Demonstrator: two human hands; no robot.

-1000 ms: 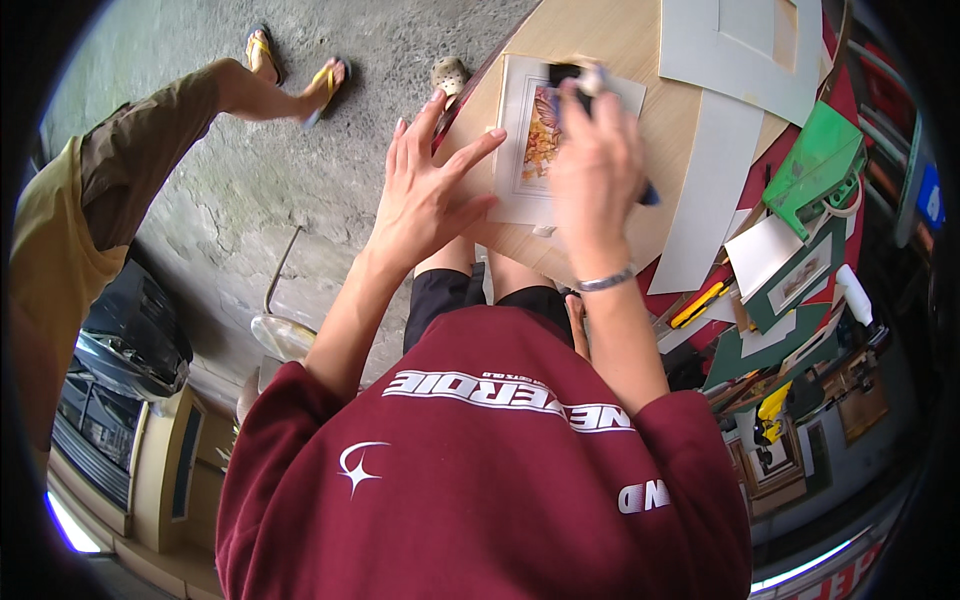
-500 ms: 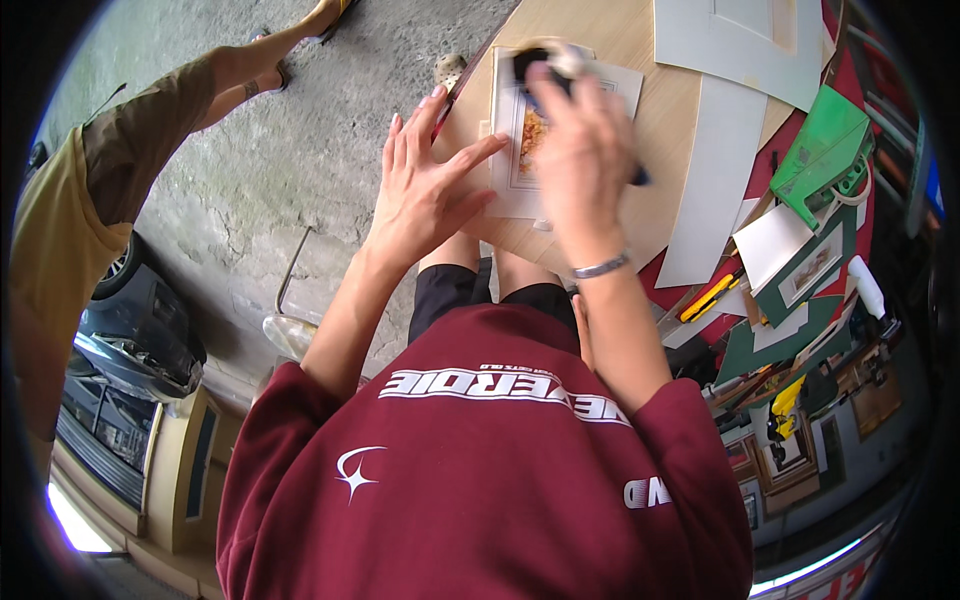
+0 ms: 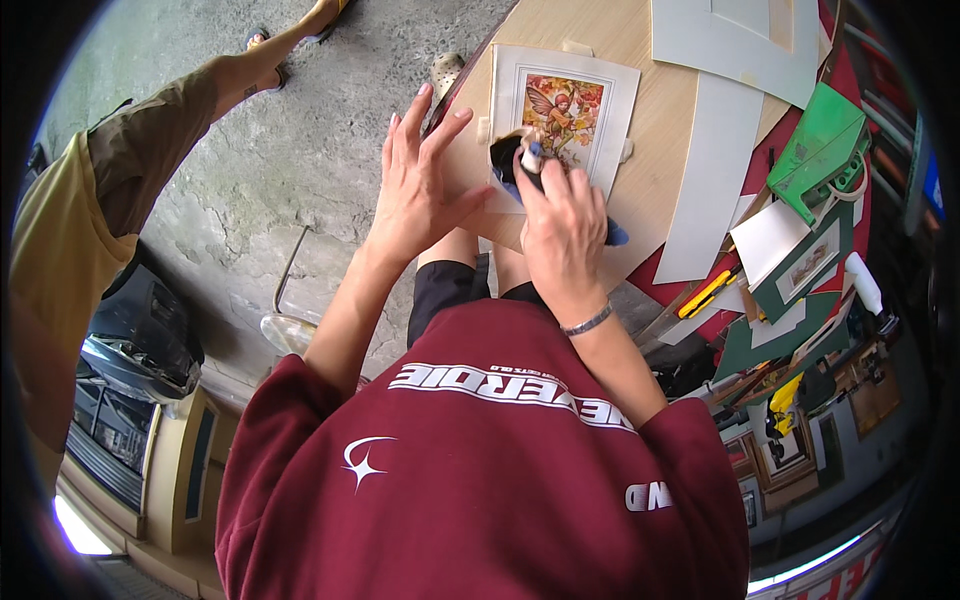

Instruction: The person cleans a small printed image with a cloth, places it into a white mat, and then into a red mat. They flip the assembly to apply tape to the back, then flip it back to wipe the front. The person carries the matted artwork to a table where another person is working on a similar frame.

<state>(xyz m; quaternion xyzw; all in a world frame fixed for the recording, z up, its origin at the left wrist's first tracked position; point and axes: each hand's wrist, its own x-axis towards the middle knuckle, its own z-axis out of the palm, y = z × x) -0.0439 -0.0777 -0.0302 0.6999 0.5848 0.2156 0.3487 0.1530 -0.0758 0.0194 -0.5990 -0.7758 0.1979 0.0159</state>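
Note:
A framed-off print (image 3: 575, 115) of a winged figure among orange leaves, with a wide pale border, lies on a light wooden board (image 3: 655, 160). My right hand (image 3: 565, 235) is closed around a bunched dark cloth (image 3: 507, 157) with white and blue patches, pressed over the print's lower left part. A blue end of it sticks out beside the hand. My left hand (image 3: 412, 195) holds nothing. Its fingers are spread at the board's left edge, with the thumb near the print's lower left corner.
White mat boards (image 3: 705, 180) overlap the board's right side. Beyond are a green tool (image 3: 820, 145), a yellow cutter knife (image 3: 708, 295), dark green mats (image 3: 765, 340) and a white bottle (image 3: 863, 282). Someone in a yellow top (image 3: 65, 230) stands at the left, near a car (image 3: 145, 330).
My right hand has brought the cloth from the print's top down to its lower left, uncovering the picture. My left hand has shifted slightly, its fingers lifting away from the print.

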